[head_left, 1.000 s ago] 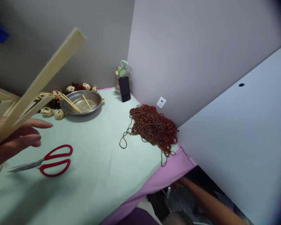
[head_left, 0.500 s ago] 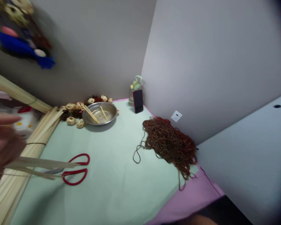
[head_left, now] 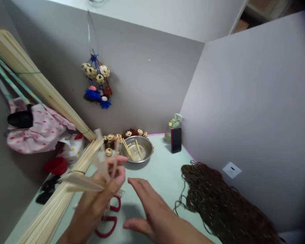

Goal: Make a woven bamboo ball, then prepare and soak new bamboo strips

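Observation:
My left hand (head_left: 101, 189) is closed on several flat pale strips (head_left: 83, 183) that look like wood or bamboo; they stick out to the left and upward, blurred by motion. Facing it from the right is my right hand (head_left: 152, 210), its thumb and fingers apart and nothing between them. Partly hidden below the left hand lie scissors with red handles (head_left: 107, 228) on the pale green tabletop (head_left: 165, 176). Beyond both hands stands a metal bowl (head_left: 137, 161) with short light sticks in it.
Bundled long pale strips (head_left: 51, 206) line the left side. A heap of dark brown cord (head_left: 226, 203) lies right. At the back stand a phone (head_left: 176, 140) and a green-lidded bottle (head_left: 167, 135). Woven balls with blue tassels (head_left: 99, 78) hang on the wall.
The view has tilted up and turned left. My left hand with the strips has moved from the left edge toward the middle, and my right hand has come up into view.

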The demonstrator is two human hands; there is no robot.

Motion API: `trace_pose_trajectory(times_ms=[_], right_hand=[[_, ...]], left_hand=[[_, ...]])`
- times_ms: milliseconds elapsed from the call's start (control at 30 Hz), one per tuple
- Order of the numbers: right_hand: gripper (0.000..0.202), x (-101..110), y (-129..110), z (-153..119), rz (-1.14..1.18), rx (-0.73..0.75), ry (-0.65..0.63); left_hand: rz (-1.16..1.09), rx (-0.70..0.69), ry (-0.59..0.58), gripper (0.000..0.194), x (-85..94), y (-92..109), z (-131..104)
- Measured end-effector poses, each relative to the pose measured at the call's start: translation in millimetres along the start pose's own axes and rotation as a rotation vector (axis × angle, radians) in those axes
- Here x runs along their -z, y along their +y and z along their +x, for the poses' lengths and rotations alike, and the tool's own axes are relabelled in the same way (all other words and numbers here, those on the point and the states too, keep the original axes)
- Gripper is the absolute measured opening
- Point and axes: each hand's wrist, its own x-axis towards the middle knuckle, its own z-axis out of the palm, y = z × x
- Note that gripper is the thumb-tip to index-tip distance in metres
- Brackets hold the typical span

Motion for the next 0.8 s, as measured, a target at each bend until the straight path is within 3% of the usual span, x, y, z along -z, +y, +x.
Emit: trace_pose_trajectory(times_ms=[67,133,300,400,467,700,800], right_hand=[[0.089,-14.8,8.9,35.2,0.073,0.072,0.011],[0.082,-28.2,23.1,59.3,0.204,0.059,-0.026],[0.011,-33.1,39.3,85.3,0.493,-0.039,-0.154],[0.034,-17.2,29.4,87.6,0.670,0.005,-0.276],[0.044,-5.8,21.3,87.9,0.751,-0.006,-0.292],[0.053,7.4,16.4,92.5,0.894,-0.046,-0.181],[0.052,7.2,19.6,94.9,0.918,-0.035,-0.094]], left_hand=[[-0.034,0.050,-0.020,0.033,-12.9,-7.1,9.3],[-0.104,0.098,0.001,0.030,-17.1,-16.6,20.2],[-0.342,0.154,0.049,0.025,-12.5,-21.9,41.1],[-0.406,0.162,0.030,0.034,-6.4,-9.2,48.8],[-0.369,0.141,-0.003,0.038,-2.1,-1.7,52.4],[-0.233,0.056,-0.050,0.034,0.2,-3.5,61.7],[-0.172,-0.022,-0.001,0.039,-0.1,-5.2,66.8]])
